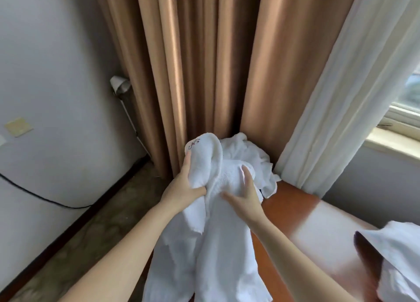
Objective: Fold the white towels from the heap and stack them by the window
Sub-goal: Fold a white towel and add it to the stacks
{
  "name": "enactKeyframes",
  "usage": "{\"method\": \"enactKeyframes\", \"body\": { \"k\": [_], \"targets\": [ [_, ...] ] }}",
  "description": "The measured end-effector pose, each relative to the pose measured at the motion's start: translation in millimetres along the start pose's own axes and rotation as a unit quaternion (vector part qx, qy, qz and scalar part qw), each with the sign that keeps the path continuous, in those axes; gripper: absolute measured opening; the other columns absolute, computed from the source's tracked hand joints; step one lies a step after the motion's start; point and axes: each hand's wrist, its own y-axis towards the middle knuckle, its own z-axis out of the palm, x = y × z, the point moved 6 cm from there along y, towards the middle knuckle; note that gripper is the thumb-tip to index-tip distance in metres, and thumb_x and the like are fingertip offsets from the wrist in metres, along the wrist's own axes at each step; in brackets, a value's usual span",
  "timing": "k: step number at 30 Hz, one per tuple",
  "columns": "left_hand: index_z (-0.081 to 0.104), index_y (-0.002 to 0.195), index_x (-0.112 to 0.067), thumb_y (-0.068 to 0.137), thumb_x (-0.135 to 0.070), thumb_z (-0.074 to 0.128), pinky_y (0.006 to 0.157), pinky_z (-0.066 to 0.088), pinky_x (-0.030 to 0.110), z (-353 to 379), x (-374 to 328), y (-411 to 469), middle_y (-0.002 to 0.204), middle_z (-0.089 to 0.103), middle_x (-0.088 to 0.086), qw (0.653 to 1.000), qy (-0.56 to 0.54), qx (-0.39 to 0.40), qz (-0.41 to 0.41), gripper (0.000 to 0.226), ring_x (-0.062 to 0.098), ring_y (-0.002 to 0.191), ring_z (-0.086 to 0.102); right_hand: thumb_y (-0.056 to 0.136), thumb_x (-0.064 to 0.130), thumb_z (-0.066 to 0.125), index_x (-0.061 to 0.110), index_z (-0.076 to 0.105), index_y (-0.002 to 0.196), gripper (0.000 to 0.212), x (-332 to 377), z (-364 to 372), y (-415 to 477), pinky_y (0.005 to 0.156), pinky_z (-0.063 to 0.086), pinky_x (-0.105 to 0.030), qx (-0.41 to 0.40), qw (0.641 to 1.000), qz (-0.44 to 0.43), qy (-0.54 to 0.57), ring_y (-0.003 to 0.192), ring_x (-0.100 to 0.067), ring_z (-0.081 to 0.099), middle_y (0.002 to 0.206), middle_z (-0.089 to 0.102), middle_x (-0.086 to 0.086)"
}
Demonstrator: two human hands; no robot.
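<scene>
Soft window (409, 97) daylight — blurred, warped edges (wide-angle)

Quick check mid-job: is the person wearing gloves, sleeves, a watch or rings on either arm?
No. The left hand and right hand are ungloved, with no rings visible. The left forearm and right forearm are bare to the frame edge: no sleeves, watch or bracelet.
</scene>
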Motion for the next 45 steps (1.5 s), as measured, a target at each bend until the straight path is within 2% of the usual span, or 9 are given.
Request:
{"method": "enactKeyframes", "body": {
  "k": [5,10,14,23,27,31,35,40,45],
  "targets": [
    [-0.023,0.139,-0.06,0.079,-0.058,0.059,0.093,0.043,0.036,39,80,12,0.16,0.001,-0.002,0.969,0.217,0.107,-0.048,0.101,0.028,0.141,0.028,0.074,0.012,0.055,0.055,0.019,0.135,0.082,-51,33,8,0.052,0.048,-0.029,0.042,0.974,-0.02,-0.223,0.077,-0.015,0.056,0.121,0.021,0.006],
    [-0.016,0.148,-0.052,0.091,-0.056,0.053,0.115,0.023,0.046,89,140,5,0.16,-0.028,0.006,0.909,0.36,0.207,-0.032,0.09,0.033,0.151,-0.001,0.082,0.014,0.055,0.042,0.011,0.151,0.086,-127,40,2,0.084,0.049,-0.035,0.138,0.87,0.074,-0.467,0.133,-0.029,0.035,0.157,0.003,-0.003],
    [-0.014,0.151,-0.047,0.093,-0.054,0.052,0.115,0.022,0.049,109,150,16,0.163,-0.012,0.011,0.883,0.403,0.238,-0.026,0.088,0.033,0.15,-0.001,0.089,0.011,0.042,0.045,-0.004,0.153,0.086,-160,44,-8,0.096,0.044,-0.038,0.159,0.86,0.133,-0.467,0.149,-0.029,0.014,0.165,-0.006,-0.003],
    [-0.003,0.154,-0.044,0.092,-0.054,0.055,0.116,0.023,0.044,106,142,25,0.163,0.001,0.012,0.884,0.412,0.221,-0.033,0.086,0.03,0.151,0.004,0.093,0.021,0.05,0.046,-0.003,0.153,0.084,-155,42,0,0.091,0.042,-0.036,0.19,0.845,0.126,-0.484,0.146,-0.027,0.021,0.164,-0.006,-0.002],
    [0.022,0.153,-0.04,0.092,-0.05,0.057,0.121,0.004,0.045,102,117,12,0.163,-0.012,0.016,0.912,0.394,0.114,-0.012,0.071,0.032,0.15,-0.014,0.094,0.028,0.051,0.044,0.008,0.152,0.074,-144,29,-13,0.076,0.04,-0.032,0.187,0.852,0.071,-0.483,0.14,-0.03,0.031,0.164,-0.002,-0.001],
    [0.019,0.154,-0.033,0.092,-0.047,0.058,0.119,-0.011,0.043,117,76,-3,0.158,-0.032,0.014,0.927,0.368,0.062,0.041,0.075,0.029,0.146,-0.031,0.093,0.033,0.053,0.037,0.012,0.155,0.074,-126,1,-23,0.091,0.046,-0.035,0.153,0.865,0.031,-0.476,0.142,-0.028,0.031,0.164,0.006,-0.002],
    [0.018,0.155,-0.027,0.092,-0.042,0.058,0.122,-0.003,0.038,152,31,-13,0.163,-0.019,0.005,0.926,0.349,0.119,0.08,0.076,0.025,0.15,-0.019,0.091,0.031,0.056,0.033,0.017,0.154,0.075,-109,-50,-40,0.099,0.043,-0.035,0.083,0.88,0.029,-0.468,0.143,-0.025,0.03,0.162,0.017,-0.001],
    [0.028,0.152,-0.025,0.09,-0.04,0.057,0.119,0.017,0.034,207,-36,-34,0.158,0.027,-0.002,0.922,0.328,0.152,0.136,0.07,0.02,0.149,0.015,0.093,0.029,0.057,0.032,0.015,0.156,0.076,-101,-134,-82,0.111,0.036,-0.04,0.008,0.881,0.052,-0.47,0.147,-0.028,0.024,0.163,0.016,-0.003],
    [0.026,0.153,-0.026,0.09,-0.041,0.057,0.115,0.031,0.036,272,-101,-60,0.155,0.033,-0.002,0.912,0.315,0.185,0.186,0.071,0.02,0.143,0.03,0.091,0.027,0.054,0.028,0.017,0.155,0.074,-104,-226,-139,0.109,0.032,-0.038,-0.056,0.874,0.093,-0.474,0.142,-0.027,0.029,0.16,0.021,-0.004]
  ]
}}
